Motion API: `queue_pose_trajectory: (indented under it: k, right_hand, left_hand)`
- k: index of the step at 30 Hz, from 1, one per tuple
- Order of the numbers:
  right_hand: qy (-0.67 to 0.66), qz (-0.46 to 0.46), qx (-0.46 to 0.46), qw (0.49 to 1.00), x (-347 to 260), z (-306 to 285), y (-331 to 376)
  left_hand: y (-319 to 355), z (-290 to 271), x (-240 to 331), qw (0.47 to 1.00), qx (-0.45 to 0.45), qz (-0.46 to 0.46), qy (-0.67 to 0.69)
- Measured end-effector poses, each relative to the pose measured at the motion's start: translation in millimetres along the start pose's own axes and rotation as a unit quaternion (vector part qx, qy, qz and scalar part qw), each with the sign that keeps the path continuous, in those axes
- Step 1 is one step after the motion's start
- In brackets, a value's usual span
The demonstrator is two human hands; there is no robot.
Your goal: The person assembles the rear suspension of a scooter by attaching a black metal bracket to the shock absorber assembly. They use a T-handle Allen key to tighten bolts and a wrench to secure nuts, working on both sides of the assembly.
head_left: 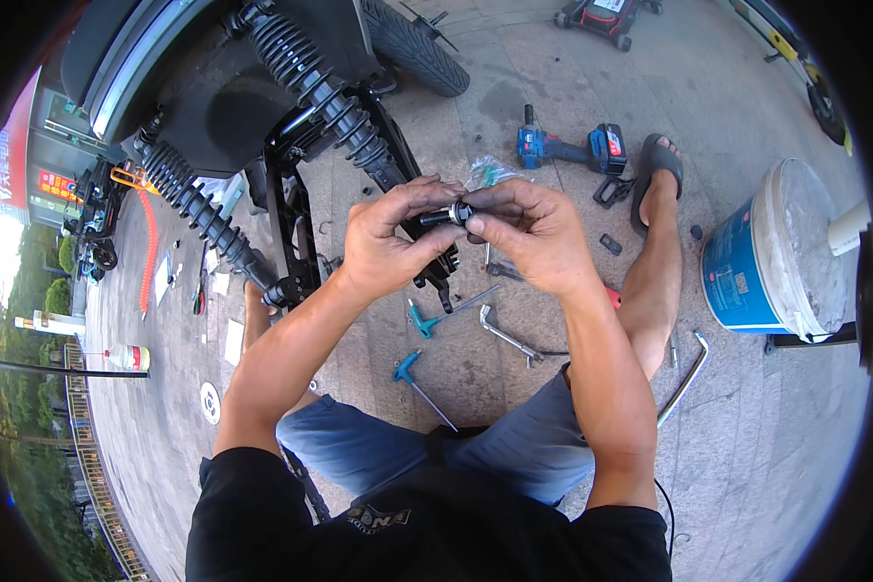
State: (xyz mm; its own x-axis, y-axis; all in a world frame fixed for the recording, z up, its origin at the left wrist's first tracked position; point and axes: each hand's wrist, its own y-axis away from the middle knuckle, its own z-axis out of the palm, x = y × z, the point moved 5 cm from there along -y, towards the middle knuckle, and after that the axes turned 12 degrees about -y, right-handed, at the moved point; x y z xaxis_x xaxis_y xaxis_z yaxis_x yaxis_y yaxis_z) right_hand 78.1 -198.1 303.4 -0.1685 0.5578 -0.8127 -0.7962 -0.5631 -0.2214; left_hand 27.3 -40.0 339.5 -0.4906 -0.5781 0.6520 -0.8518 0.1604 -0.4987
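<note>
Both hands meet in front of me, at the middle of the view. My left hand (383, 242) is closed, pinching a small black cylindrical part (440, 217) with a shiny metal ring near its right end; it looks like a bolt or bushing. From the other side, the fingertips of my right hand (541, 238) close on the ringed end of the same part. My fingers hide some of it. Just beyond my hands stand the black swing arm (283, 209) and a coil-spring shock absorber (310, 87) of a scooter.
A second shock absorber (192, 199) and a tyre (419, 53) belong to the scooter. On the paving lie a blue cordless impact wrench (567, 148), T-handle hex keys (423, 320), a socket wrench (504, 335) and a bent metal bar (684, 378). A bucket (747, 262) stands right.
</note>
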Motion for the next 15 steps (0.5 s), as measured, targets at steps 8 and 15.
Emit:
queue_pose_trajectory:
  k: [8, 15]
  right_hand:
    - [-0.059, 0.045, 0.056, 0.996, 20, -19, -9]
    - [-0.119, 0.101, 0.169, 0.973, 60, -53, -27]
  left_hand:
    - [-10, 2, 20, 0.973, -0.03, 0.037, -0.227]
    - [33, -49, -52, 0.899, 0.329, -0.287, -0.034]
